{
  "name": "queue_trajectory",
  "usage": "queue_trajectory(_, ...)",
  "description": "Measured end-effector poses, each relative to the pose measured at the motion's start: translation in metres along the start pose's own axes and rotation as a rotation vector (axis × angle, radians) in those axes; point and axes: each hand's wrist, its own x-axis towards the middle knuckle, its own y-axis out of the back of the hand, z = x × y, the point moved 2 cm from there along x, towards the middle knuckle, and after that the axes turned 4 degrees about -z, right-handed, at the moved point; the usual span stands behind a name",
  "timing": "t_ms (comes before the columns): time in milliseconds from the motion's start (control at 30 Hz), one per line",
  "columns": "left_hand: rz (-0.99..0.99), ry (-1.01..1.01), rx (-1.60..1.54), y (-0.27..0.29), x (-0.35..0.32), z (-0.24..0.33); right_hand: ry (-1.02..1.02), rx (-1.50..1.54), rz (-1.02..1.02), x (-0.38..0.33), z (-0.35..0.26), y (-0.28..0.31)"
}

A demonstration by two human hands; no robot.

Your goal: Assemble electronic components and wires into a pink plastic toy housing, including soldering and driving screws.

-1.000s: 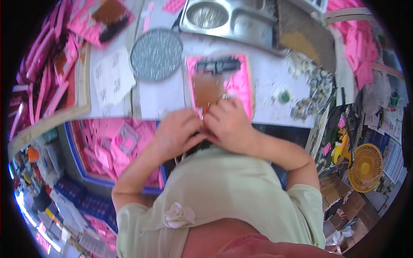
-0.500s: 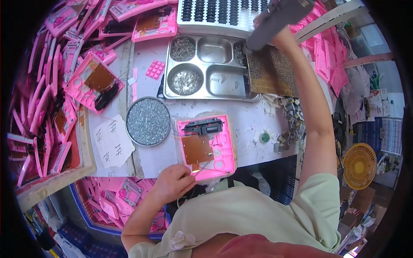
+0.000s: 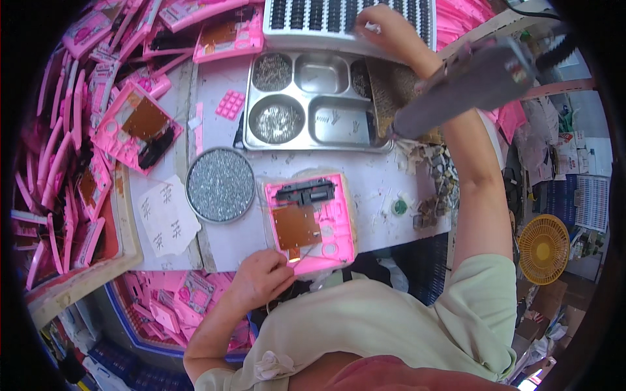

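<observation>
Pink casing on the tabletop, left hand at its near left corner.
The left hand's fingers are bunched at the corner; whether they pinch the rim or a wire cannot be told. A brown board and, beyond it, a black module sit inside the casing. Farther out stands a steel tray; a grey tool hangs above its right end. Farthest, the right hand is curled over a white tray; its grip cannot be told.
</observation>
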Motion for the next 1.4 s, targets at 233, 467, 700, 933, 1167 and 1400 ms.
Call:
queue_trajectory(233,0.029,0.009,0.035,-0.005,-0.001,-0.006,-0.482,0.758,0.617,-0.151,-0.062,0.053)
queue_trajectory(467,0.001,0.014,0.022,-0.004,-0.001,-0.001,0.132,0.831,-0.173,-0.226,-0.256,-0.003)
queue_trajectory(700,0.03,0.051,0.027,-0.008,-0.005,-0.001,0.199,0.64,-0.18,-0.231,-0.27,-0.015)
queue_trajectory(933,-0.024,0.021,0.046,-0.005,0.001,0.0,0.151,0.722,-0.063,-0.245,-0.272,-0.012)
queue_trajectory(1167,-0.121,0.031,0.069,0.002,0.003,0.007,-0.333,0.173,-0.054,-0.269,-0.152,0.001)
queue_trajectory(1400,-0.408,0.087,0.003,0.055,0.08,0.01,-0.324,0.008,-0.156,-0.274,-0.125,-0.02)
